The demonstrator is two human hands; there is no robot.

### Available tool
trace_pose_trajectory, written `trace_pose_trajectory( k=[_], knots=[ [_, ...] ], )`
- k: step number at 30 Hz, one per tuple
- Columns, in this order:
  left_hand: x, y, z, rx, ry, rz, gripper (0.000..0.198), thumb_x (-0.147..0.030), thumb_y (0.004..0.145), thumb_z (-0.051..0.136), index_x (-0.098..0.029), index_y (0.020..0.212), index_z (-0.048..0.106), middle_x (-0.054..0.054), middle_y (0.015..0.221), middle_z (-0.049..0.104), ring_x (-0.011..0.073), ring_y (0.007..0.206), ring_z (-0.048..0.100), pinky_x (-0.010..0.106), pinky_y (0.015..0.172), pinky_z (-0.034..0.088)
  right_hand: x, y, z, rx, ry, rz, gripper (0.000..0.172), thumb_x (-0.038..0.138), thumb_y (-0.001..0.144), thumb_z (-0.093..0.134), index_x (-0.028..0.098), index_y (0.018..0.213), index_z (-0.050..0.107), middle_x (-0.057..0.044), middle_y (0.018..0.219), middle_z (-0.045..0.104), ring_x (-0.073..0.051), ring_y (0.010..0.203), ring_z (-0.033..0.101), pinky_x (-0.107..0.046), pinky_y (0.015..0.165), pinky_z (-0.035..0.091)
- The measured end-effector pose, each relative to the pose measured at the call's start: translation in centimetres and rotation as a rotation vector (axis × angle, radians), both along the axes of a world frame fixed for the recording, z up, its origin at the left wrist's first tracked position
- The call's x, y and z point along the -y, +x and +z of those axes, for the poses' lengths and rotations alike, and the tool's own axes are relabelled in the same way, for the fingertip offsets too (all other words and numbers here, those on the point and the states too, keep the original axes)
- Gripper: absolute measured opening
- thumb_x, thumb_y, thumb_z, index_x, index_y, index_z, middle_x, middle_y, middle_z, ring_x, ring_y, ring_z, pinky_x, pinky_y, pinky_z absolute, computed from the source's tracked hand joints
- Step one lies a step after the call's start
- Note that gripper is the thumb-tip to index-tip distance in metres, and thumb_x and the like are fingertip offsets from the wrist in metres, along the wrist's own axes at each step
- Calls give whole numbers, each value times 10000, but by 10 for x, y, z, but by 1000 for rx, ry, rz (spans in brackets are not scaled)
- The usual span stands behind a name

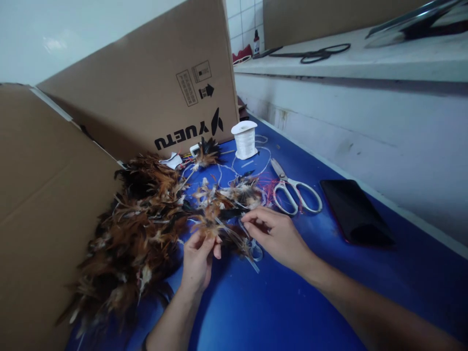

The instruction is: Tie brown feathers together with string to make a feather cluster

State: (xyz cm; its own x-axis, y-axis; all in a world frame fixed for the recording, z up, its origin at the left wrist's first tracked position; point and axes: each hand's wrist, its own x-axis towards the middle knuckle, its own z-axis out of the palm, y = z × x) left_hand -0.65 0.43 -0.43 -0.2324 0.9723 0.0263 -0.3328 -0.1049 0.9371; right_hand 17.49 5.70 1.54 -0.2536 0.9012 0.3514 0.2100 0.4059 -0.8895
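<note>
My left hand (199, 256) pinches a small tuft of brown feathers (208, 224) between thumb and fingers, with the feathers fanning out above the fingertips. Just to its right, my right hand (272, 231) has its thumb and fingers drawn together near the tip of a dark feather; what they hold, if anything, is too small to make out. Below these fingers lie several pale quills and a loop of clear ribbon (257, 252). More loose feathers (234, 192) are spread just beyond both hands. A large heap of brown and black feathers (142, 234) covers the table on the left.
White-handled scissors (288, 187) and a black phone (356, 212) lie on the blue table (256, 312) at right. Behind stands a spool of white cord (244, 140), its loose end looping nearby. Cardboard panels (146, 92) wall the left and back. Dark scissors (314, 53) rest on a ledge.
</note>
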Motion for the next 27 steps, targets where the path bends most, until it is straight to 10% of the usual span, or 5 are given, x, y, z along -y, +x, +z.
trace_pose_trajectory(
  k=[12,18,22,27],
  knots=[
    [-14,-23,7,131,28,188,177,-228,655,757,-151,729,616,-3,660,609,26,452,455,151,441,376,30,-12,-8,285,406,353,178,113,854,466,144,880,640,-17,688,598,-119,636,532,-258,631,449],
    [-20,-32,3,127,46,259,206,-243,632,770,-140,717,612,-10,647,591,23,447,441,148,426,363,33,-11,-4,325,499,480,324,-4,788,418,150,972,636,-99,1030,595,-180,986,520,-335,864,446],
    [-24,-36,-1,127,71,293,209,-243,624,771,-135,721,620,-14,647,588,21,440,439,152,424,358,34,-14,-8,189,440,595,313,-12,783,361,158,633,577,0,606,553,-103,586,479,-237,586,417],
    [-27,-40,-4,108,82,313,243,-265,602,782,-128,724,622,-8,639,600,22,425,442,157,414,348,58,-23,22,84,154,570,232,13,726,386,148,602,529,31,587,516,-68,557,467,-208,582,379]
  ],
)
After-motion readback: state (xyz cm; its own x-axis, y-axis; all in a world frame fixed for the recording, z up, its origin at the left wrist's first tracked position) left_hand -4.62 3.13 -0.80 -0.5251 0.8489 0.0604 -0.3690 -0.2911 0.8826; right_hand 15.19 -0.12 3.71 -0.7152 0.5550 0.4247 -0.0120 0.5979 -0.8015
